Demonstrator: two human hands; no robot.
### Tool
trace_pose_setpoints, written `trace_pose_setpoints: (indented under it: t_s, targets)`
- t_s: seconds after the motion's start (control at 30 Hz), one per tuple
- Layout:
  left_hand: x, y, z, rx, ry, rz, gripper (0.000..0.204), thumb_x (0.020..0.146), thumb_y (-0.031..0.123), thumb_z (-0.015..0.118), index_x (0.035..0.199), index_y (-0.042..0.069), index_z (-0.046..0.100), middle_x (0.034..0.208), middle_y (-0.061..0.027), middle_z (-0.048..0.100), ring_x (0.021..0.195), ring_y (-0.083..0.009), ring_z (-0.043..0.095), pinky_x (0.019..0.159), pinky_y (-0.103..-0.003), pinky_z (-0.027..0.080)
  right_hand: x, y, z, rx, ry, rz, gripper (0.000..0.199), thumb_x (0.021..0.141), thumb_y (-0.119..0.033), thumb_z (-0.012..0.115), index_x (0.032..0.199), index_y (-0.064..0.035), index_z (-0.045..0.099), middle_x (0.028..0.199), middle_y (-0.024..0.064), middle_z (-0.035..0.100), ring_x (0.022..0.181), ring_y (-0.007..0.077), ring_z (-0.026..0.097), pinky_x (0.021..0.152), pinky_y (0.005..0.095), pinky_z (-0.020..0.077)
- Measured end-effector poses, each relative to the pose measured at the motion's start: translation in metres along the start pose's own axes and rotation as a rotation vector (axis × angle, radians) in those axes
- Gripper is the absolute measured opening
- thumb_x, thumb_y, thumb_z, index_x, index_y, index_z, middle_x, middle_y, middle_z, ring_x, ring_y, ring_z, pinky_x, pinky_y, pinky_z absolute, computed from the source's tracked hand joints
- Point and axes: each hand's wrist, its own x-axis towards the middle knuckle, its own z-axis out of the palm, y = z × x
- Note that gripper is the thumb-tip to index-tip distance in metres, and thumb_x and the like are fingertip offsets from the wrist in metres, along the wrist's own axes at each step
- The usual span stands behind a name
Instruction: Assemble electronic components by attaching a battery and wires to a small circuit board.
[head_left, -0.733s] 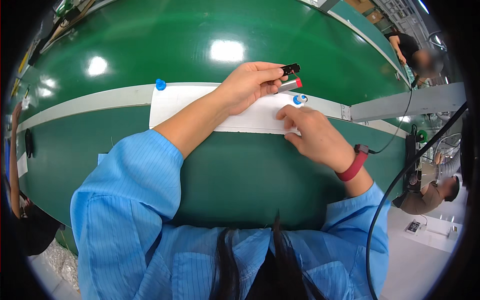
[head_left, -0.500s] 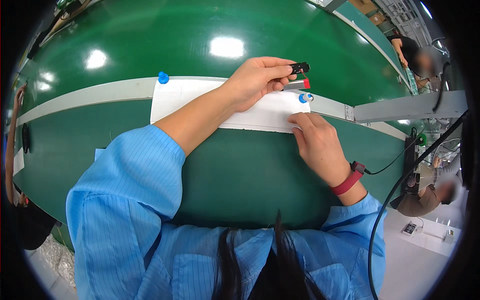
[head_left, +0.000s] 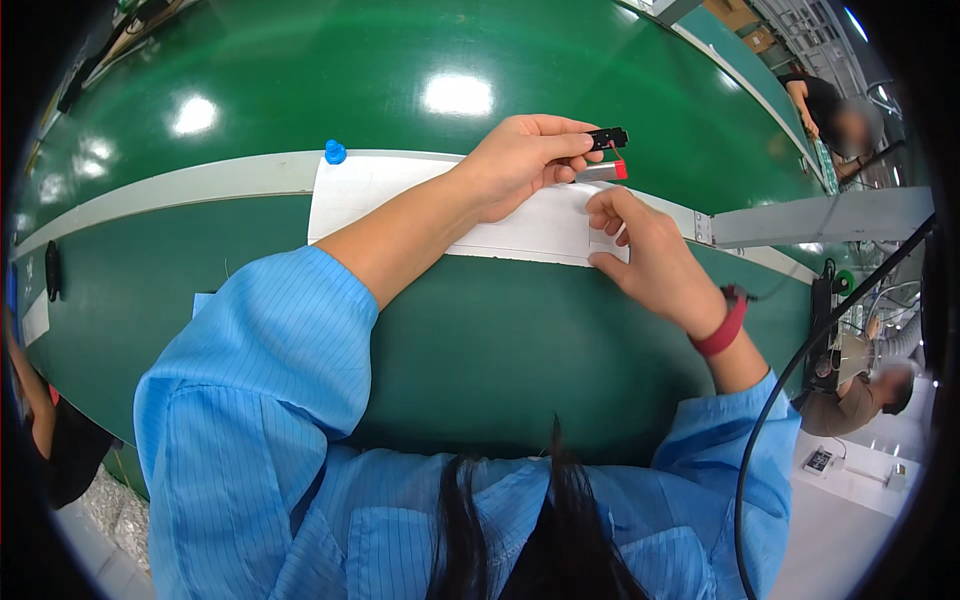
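Head view: my left hand pinches a small black clip between its fingers, closed on it, above a silver piece with a red end. My right hand presses its curled fingers onto the white sheet on the green table; it seems to grip nothing. A blue pin sits at the sheet's far corner.

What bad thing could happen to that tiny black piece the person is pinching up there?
The left hand pinches the small black part only by its fingertips, above the green table, so it might slip and drop. The right hand presses the white sheet near one end only; the sheet could slide or crease. The silver piece with a red tip sits close by and might get knocked.
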Motion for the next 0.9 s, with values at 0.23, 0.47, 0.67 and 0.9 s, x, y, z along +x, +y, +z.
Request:
trace_pose_setpoints:
  t_s: [0.23,0.47,0.67,0.9]
  targets:
    - [0.003,-0.001,0.001,0.023,0.003,-0.008,0.022,0.085,0.011,0.054,0.103,-0.002,0.056,0.083,-0.0048,0.058,0.065,-0.0059,0.048,0.061,-0.018,0.043,-0.007,0.002,0.006,-0.321,0.215,-0.266,0.026,0.065,0.008,0.055,0.09,-0.0003,0.052,0.078,0.0159,0.057,0.076,0.0328,0.056,0.066,0.0387,0.0459]
    - [0.002,-0.001,0.0,0.053,-0.039,-0.042,0.025,0.086,0.01,0.051,0.107,-0.003,0.054,0.086,-0.0054,0.059,0.068,-0.0046,0.047,0.06,-0.016,0.041,0.02,0.011,-0.014,-0.185,-0.159,-0.133,0.022,0.067,0.007,0.059,0.087,0.0,0.052,0.072,0.0124,0.056,0.061,0.0245,0.056,0.056,0.0314,0.0456]
    - [-0.003,0.003,0.007,0.083,0.004,-0.039,0.025,0.086,0.01,0.051,0.106,-0.005,0.054,0.087,-0.0075,0.06,0.067,-0.0063,0.049,0.061,-0.019,0.043,-0.025,0.037,0.037,-0.302,0.541,-0.405,0.017,0.069,0.006,0.06,0.083,-0.0003,0.051,0.08,0.0129,0.056,0.068,0.0276,0.057,0.06,0.0329,0.047]
    - [0.0,-0.001,0.002,0.096,-0.04,-0.018,0.027,0.086,0.008,0.051,0.109,-0.006,0.053,0.088,-0.0088,0.06,0.07,-0.0056,0.051,0.058,-0.017,0.041,-0.021,0.024,0.032,-0.149,0.466,-0.169,0.02,0.069,0.008,0.061,0.085,-0.0013,0.053,0.077,0.0096,0.056,0.062,0.0246,0.056,0.059,0.0288,0.0482]
